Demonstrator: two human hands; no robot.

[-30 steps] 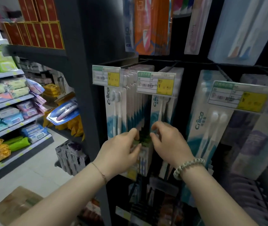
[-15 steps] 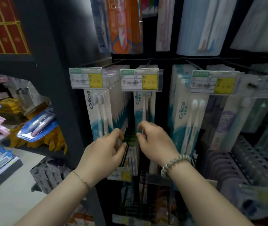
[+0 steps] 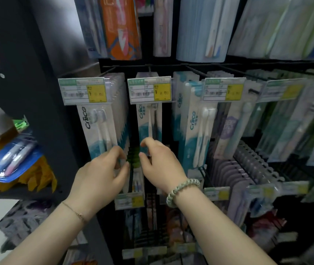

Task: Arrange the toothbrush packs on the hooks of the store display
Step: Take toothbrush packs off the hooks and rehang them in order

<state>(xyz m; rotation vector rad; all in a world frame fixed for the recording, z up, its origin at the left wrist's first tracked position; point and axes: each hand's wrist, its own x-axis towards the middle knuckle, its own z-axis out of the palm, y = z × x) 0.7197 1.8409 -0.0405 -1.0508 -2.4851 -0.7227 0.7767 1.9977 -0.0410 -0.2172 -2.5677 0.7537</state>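
Observation:
White and teal toothbrush packs hang in rows on black display hooks, each hook fronted by a price tag. My left hand curls its fingers and thumb around the lower end of the left stack of packs. My right hand pinches the lower edge of the middle pack between thumb and forefinger. A dark gap with a green item lies between my hands. Another stack of packs hangs just right of my right hand.
More packs hang on the upper row, including an orange one. Purple and grey packs fill lower hooks at right. A dark shelf upright stands at left, with a blue blister pack on the neighbouring shelf.
My view has swung right and closer to the display. Both hands stay at the lower ends of the same packs, barely shifted.

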